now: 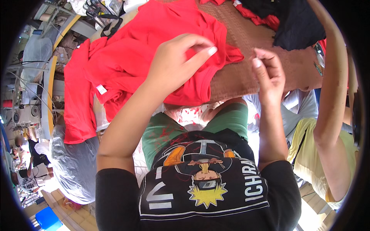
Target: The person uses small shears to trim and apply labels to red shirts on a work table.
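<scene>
Red garments lie heaped over the table at the left and middle, with a small white label on the fabric. Above this cloth is my left hand, its curved fingers and thumb brought together at the tips. My right hand is raised past the garment's right side, over the table's near edge, fingers curled in toward the thumb. Whether either pinch holds something small, such as a thread, cannot be made out.
The brown textured tabletop carries black cloth at the far right. Another person's arm reaches in at right, beside a yellow top. A grey plastic-wrapped bundle stands at left, near a sewing machine.
</scene>
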Demonstrator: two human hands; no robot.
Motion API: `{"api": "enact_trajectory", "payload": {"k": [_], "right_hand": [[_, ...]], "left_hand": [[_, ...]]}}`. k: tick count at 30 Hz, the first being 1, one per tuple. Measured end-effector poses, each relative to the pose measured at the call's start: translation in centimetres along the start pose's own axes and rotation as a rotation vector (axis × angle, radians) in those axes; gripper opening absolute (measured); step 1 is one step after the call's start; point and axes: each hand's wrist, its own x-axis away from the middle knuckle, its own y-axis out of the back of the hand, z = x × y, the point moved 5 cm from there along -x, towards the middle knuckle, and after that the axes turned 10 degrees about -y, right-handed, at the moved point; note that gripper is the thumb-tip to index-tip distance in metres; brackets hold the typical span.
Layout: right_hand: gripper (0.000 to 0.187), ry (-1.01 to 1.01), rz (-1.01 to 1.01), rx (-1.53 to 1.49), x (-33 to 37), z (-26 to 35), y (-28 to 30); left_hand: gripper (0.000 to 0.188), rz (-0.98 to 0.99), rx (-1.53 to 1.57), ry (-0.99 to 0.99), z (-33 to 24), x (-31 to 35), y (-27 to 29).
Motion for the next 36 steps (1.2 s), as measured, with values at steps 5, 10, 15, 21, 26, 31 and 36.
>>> {"api": "enact_trajectory", "payload": {"k": [5, 10, 15, 21, 26, 31, 36], "right_hand": [[0.023, -0.069, 0.084, 0.087, 0.8, -1.5, -2.5], [0.024, -0.075, 0.083, 0.193, 0.5, -2.4, -2.5], [0.026, -0.227, -0.005, 0.081, -1.5, -3.1, -1.1], [0.022, -0.432, 0.117, -0.238, -4.0, 0.8, -6.3], [0.009, -0.334, 0.184, -0.373, -6.9, 7.5, -9.2], [0.014, -0.011, 0.322, -0.558, -9.6, 18.2, -6.4], [0.013, -0.208, 0.344, -0.256, -10.2, 16.8, -11.9]], "left_hand": [[0.049, 0.064, -0.459, 0.178, 8.6, -6.1, -4.3], [0.034, 0.161, -0.094, 0.400, 13.4, -6.1, -5.5], [0.027, -0.101, 0.430, 0.279, 7.0, -7.3, 0.5], [0.025, 0.079, 0.421, 0.047, -0.1, -7.0, 2.7], [0.014, 0.151, 0.217, 0.134, -0.2, -4.9, 7.7], [0.018, 0.466, 0.139, 0.317, -2.8, -1.7, 16.9], [0.035, 0.162, 0.002, -0.180, -3.4, -3.4, 13.5]]}}
